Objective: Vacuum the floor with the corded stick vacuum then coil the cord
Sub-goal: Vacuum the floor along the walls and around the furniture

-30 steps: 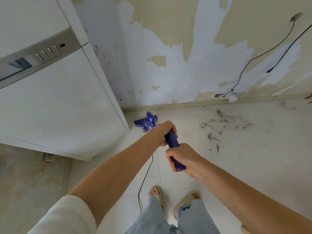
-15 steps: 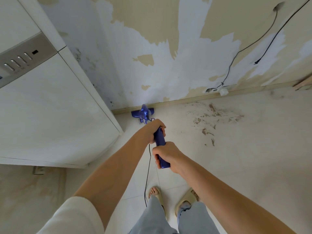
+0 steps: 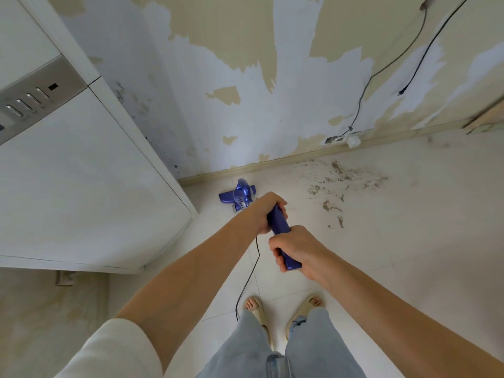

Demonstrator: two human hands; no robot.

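A blue stick vacuum stands in front of me; its head [image 3: 238, 196] rests on the pale tiled floor near the skirting board, by the corner of a white appliance. Both hands grip its blue handle [image 3: 278, 221]. My left hand [image 3: 266, 211] holds the upper part, farther from me. My right hand [image 3: 296, 245] is wrapped round the handle's end, nearer my body. The black cord [image 3: 249, 279] hangs from under the handle and runs down to the floor beside my left foot. Brown dirt [image 3: 336, 184] is scattered on the floor to the right of the head.
A tall white appliance [image 3: 90, 170] fills the left side, its corner close to the vacuum head. The peeling wall [image 3: 245, 91] carries black cables [image 3: 365, 88] down to a socket [image 3: 342, 140] at the skirting. My feet in beige slippers [image 3: 305, 309] stand on the tiles.
The vacuum head has slid forward toward the skirting board, and my arms have stretched out with it. Both hands keep the same grip on the handle.
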